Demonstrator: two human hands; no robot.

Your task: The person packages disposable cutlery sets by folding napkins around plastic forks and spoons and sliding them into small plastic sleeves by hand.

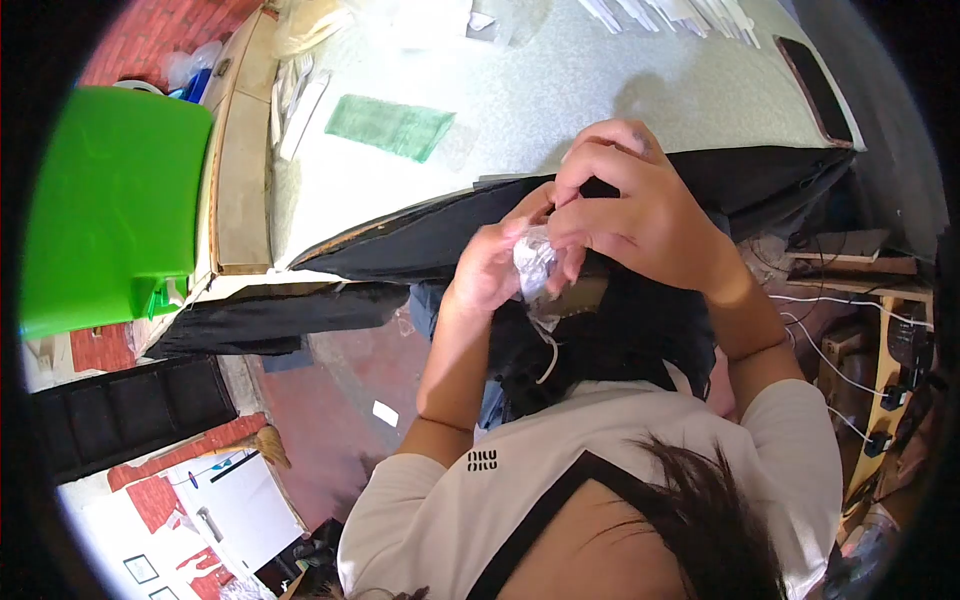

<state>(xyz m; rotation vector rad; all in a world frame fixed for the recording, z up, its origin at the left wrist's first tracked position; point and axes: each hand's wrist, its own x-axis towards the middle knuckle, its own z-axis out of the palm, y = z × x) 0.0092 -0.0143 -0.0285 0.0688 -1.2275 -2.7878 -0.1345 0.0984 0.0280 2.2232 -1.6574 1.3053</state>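
My left hand [489, 262] is closed round a small, crumpled clear plastic wrapper [536, 260] with something whitish in it. A thin white strand [549, 362] hangs below the wrapper. Close against it, my right hand [630, 205] has its fingers curled and pinched together near the left fingertips; what they grip is hidden. Both hands are held above my lap, just off the near edge of the pale table [500, 110]. A flat green sheet [390, 127] lies on the tabletop beyond them.
White plastic cutlery [300, 105] lies at the table's left edge, and thin white strips [680, 15] at the far side. A dark phone [813, 90] rests at the right corner. Black cloth [400, 235] hangs along the near edge. A green plastic surface [120, 210] stands left.
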